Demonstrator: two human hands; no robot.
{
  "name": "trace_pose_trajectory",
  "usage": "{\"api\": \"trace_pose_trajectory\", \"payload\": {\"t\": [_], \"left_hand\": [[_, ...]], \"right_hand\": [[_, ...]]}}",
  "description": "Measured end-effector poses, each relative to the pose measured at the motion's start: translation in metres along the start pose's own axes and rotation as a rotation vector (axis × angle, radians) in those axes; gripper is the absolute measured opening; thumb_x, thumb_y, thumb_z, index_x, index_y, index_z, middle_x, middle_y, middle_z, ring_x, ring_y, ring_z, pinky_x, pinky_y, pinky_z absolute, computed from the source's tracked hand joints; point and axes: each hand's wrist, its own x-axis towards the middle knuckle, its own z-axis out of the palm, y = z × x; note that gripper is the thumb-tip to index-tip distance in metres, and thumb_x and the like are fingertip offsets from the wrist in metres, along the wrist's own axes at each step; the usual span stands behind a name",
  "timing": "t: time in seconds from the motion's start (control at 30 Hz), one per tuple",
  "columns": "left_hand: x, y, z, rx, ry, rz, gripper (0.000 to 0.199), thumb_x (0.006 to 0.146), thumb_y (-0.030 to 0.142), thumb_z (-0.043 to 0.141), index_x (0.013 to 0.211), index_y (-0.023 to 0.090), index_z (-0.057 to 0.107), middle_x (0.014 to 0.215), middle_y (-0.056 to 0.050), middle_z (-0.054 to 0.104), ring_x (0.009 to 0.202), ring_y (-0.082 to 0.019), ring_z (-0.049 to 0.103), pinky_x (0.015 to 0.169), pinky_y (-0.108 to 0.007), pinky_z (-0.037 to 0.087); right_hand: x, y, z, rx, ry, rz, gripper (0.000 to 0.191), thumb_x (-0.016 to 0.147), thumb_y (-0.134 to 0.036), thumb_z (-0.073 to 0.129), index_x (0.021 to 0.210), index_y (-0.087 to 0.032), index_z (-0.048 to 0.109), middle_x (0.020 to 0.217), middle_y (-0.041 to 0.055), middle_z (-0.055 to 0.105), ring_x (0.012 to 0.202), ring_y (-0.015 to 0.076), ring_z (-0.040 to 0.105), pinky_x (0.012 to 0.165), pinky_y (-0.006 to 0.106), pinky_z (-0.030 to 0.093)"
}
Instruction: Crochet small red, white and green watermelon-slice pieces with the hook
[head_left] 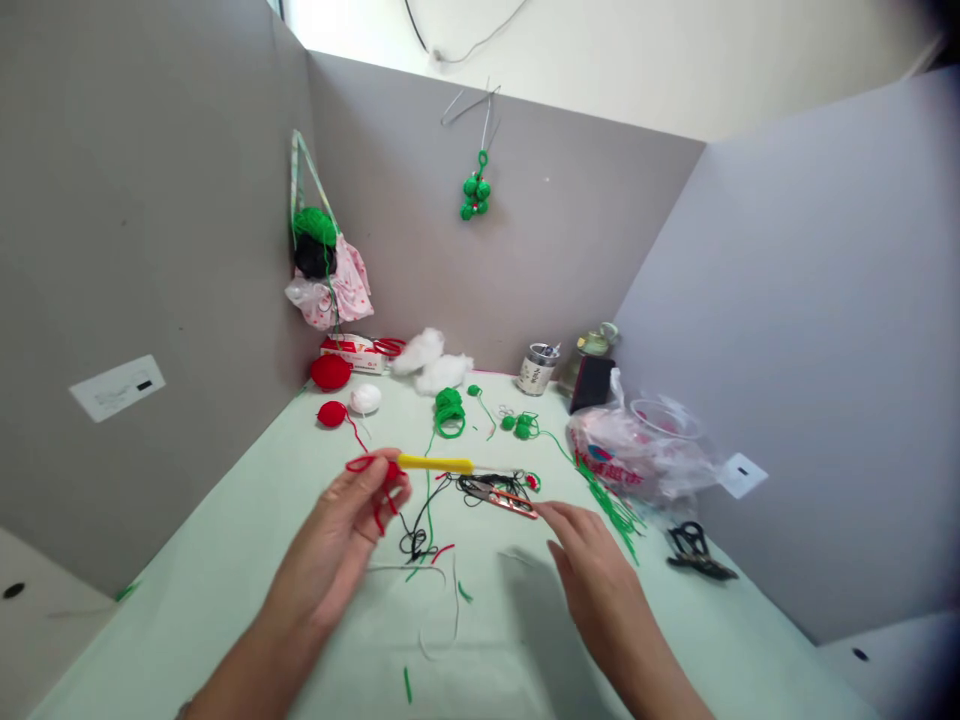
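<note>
My left hand (341,515) is closed on a small piece of red crochet work (392,470), with loops of red yarn around its fingers. A crochet hook (435,464) with a yellow handle extends rightward from beside those fingertips; whether they grip it too, I cannot tell. Orange-handled thread snips (506,499) lie on a tangle of black yarn (480,486). At the handle end of the snips are the fingertips of my right hand (589,550), its thumb apart from the index finger. A red-and-white piece with green edging (532,482) lies just beyond.
Red balls (331,373), a white ball (365,399), stuffing (442,372) and green yarn (449,412) are at the back. To the right are green strands (611,505), a plastic bag (637,450) and a black claw clip (699,552). Grey partitions (510,270) enclose the table.
</note>
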Motion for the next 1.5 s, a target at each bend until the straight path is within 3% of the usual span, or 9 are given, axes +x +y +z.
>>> {"api": "trace_pose_trajectory", "payload": {"t": [0.07, 0.13, 0.27, 0.4, 0.67, 0.77, 0.97, 1.33, 1.5], "left_hand": [[-0.016, -0.019, 0.013, -0.024, -0.059, -0.149, 0.041, 0.05, 0.034, 0.106, 0.08, 0.016, 0.086, 0.076, -0.001, 0.075, 0.071, -0.012, 0.069, 0.069, -0.02, 0.061], [-0.03, -0.038, 0.023, -0.004, -0.176, -0.275, 0.038, 0.055, 0.038, 0.105, 0.08, 0.017, 0.086, 0.077, -0.003, 0.076, 0.07, -0.013, 0.068, 0.07, -0.022, 0.06], [-0.043, -0.058, 0.028, 0.112, -0.337, -0.285, 0.032, 0.065, 0.04, 0.1, 0.083, 0.019, 0.085, 0.077, -0.003, 0.076, 0.072, -0.014, 0.067, 0.074, -0.025, 0.056], [-0.039, -0.061, 0.022, 0.121, -0.329, -0.261, 0.039, 0.067, 0.035, 0.099, 0.1, 0.022, 0.082, 0.084, -0.001, 0.077, 0.075, -0.015, 0.068, 0.078, -0.028, 0.055], [-0.037, -0.07, 0.013, 0.272, -0.282, -0.19, 0.053, 0.069, 0.03, 0.097, 0.116, 0.022, 0.073, 0.086, -0.001, 0.074, 0.087, -0.019, 0.067, 0.084, -0.03, 0.052], [-0.035, -0.07, 0.011, 0.258, -0.313, -0.199, 0.051, 0.073, 0.029, 0.094, 0.118, 0.022, 0.072, 0.084, 0.0, 0.073, 0.081, -0.017, 0.066, 0.081, -0.029, 0.051], [-0.031, -0.067, 0.012, 0.208, -0.38, -0.308, 0.049, 0.074, 0.027, 0.091, 0.12, 0.019, 0.075, 0.081, 0.001, 0.071, 0.072, -0.013, 0.064, 0.074, -0.027, 0.05], [-0.033, -0.078, 0.013, 0.255, -0.309, -0.195, 0.04, 0.08, 0.029, 0.089, 0.115, 0.02, 0.072, 0.093, -0.001, 0.074, 0.083, -0.015, 0.068, 0.082, -0.028, 0.053], [-0.03, -0.073, 0.014, 0.313, -0.352, -0.22, 0.045, 0.079, 0.029, 0.088, 0.119, 0.018, 0.072, 0.085, 0.0, 0.071, 0.072, -0.012, 0.063, 0.073, -0.026, 0.05]], "right_hand": [[-0.003, -0.02, 0.002, 0.182, -0.018, 0.001, 0.039, 0.097, -0.028, 0.068, 0.136, -0.031, 0.069, 0.123, 0.0127, 0.076, 0.108, 0.0305, 0.073, 0.094, 0.047, 0.061], [-0.006, -0.042, 0.009, 0.475, -0.077, 0.053, 0.05, 0.096, -0.043, 0.073, 0.144, -0.033, 0.064, 0.113, 0.0088, 0.079, 0.091, 0.0254, 0.076, 0.087, 0.041, 0.064], [-0.013, -0.057, 0.029, 0.738, 0.075, 0.261, 0.027, 0.102, -0.047, 0.062, 0.112, -0.031, 0.081, 0.104, 0.0069, 0.079, 0.089, 0.0231, 0.075, 0.08, 0.035, 0.063], [-0.017, -0.048, 0.039, 0.803, 0.172, 0.381, 0.023, 0.1, -0.043, 0.067, 0.109, -0.028, 0.082, 0.102, 0.0073, 0.077, 0.082, 0.0208, 0.072, 0.076, 0.035, 0.062], [-0.003, -0.07, 0.033, 0.787, 0.179, 0.216, 0.004, 0.088, -0.028, 0.083, 0.092, -0.029, 0.084, 0.086, 0.003, 0.074, 0.083, 0.0182, 0.07, 0.073, 0.027, 0.059], [-0.004, -0.068, 0.032, 0.828, 0.153, 0.313, 0.003, 0.085, -0.028, 0.084, 0.087, -0.027, 0.083, 0.083, 0.0035, 0.075, 0.077, 0.0177, 0.071, 0.068, 0.026, 0.059], [-0.005, -0.057, 0.037, 1.181, 0.082, 0.666, 0.027, 0.069, -0.039, 0.096, 0.082, -0.023, 0.079, 0.071, 0.0012, 0.077, 0.061, 0.0166, 0.07, 0.059, 0.027, 0.059], [-0.009, -0.057, 0.033, 1.019, 0.081, 0.661, 0.021, 0.073, -0.036, 0.093, 0.081, -0.022, 0.079, 0.075, 0.0011, 0.076, 0.067, 0.0166, 0.071, 0.068, 0.028, 0.059], [-0.01, -0.057, 0.04, 1.165, 0.119, 0.705, 0.025, 0.068, -0.034, 0.095, 0.075, -0.022, 0.074, 0.07, -0.0015, 0.071, 0.063, 0.0136, 0.064, 0.061, 0.025, 0.054]]}}
